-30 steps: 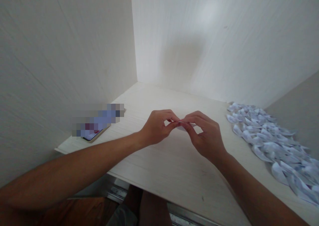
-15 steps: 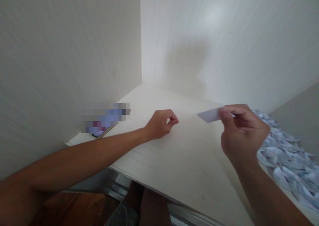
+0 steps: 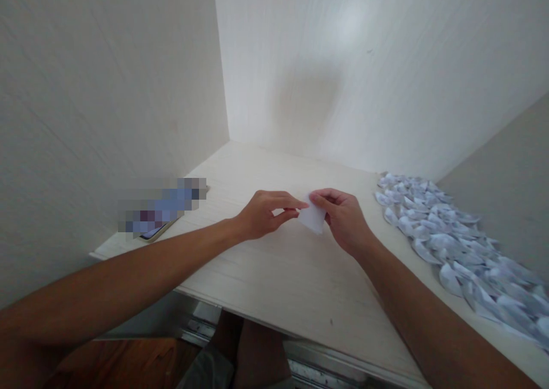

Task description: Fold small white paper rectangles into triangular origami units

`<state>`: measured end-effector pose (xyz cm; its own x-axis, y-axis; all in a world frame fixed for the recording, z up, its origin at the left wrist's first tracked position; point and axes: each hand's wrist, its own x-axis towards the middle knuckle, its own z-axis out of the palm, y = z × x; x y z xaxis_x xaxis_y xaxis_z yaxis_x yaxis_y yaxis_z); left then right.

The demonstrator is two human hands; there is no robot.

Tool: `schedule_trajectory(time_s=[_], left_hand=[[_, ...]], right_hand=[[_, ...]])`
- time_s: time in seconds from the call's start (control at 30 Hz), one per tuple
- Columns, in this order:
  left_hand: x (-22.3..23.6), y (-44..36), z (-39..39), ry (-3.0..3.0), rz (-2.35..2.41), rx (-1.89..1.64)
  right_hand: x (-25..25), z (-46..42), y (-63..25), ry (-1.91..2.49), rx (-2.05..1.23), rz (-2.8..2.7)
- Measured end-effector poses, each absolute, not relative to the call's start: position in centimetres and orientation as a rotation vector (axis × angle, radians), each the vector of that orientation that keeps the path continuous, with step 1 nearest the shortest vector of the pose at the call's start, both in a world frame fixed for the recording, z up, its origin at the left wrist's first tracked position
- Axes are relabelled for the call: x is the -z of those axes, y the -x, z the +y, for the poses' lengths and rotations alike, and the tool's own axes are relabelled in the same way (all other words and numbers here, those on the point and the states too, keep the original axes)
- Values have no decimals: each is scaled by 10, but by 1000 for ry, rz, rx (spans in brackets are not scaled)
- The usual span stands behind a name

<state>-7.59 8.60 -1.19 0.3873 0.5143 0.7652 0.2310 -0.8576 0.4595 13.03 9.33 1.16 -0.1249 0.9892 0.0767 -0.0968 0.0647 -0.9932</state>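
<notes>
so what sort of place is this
Probably a small desk nook or booth: a pale desktop is boxed in by plain light walls, with a smartphone at the left and a spread of folded paper pieces along the right.

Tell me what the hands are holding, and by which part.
Paper: the right hand pinches its upper right edge. The left hand is at its left edge; whether it grips there cannot be told.
</notes>
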Motion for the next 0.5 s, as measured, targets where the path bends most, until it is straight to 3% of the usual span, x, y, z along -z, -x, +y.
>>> schedule_trajectory(time_s=[0.33, 0.5], left_hand=[[9, 79, 88, -2349, 645, -1618], [7, 81, 90, -2296, 734, -1791]], right_hand=[[-11, 96, -132, 833, -1433, -1237], [-14, 97, -138, 753, -1159, -1565]])
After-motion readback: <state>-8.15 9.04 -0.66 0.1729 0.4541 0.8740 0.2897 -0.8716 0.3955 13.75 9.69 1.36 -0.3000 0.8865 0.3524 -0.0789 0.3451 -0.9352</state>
